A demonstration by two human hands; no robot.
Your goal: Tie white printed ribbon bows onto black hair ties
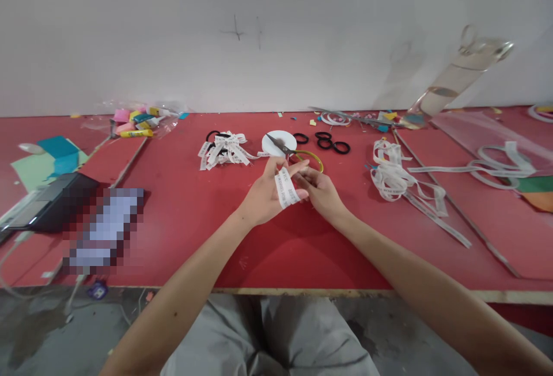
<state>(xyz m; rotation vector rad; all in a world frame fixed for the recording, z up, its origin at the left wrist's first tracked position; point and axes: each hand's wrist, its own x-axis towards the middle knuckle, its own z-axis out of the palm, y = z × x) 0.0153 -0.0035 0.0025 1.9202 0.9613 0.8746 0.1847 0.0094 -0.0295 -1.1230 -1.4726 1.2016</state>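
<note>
A white ribbon (pixel 285 188) printed with dark lettering is looped around my left hand (pixel 268 192), whose fingers point right and hold the loop. My right hand (pixel 320 190) is closed in a pinch beside those fingertips, apparently on the ribbon's end; the fingers partly hide it. Just behind both hands lie scissors (pixel 283 145) with yellow-green handles, their blades over a white round disc (pixel 268 141). Left of the disc sits a bundle of printed ribbon bows (pixel 228 148) with black hair ties. Several loose black hair ties (pixel 325 141) lie to the right.
A tangled pile of printed ribbon (pixel 389 177) lies at right, near a tilted clear bottle (pixel 453 82) against the wall. On the left are a phone (pixel 106 229), a dark device (pixel 56 203) and a plastic bag of colourful items (pixel 138 121). The red table's edge (pixel 302 292) runs before my lap.
</note>
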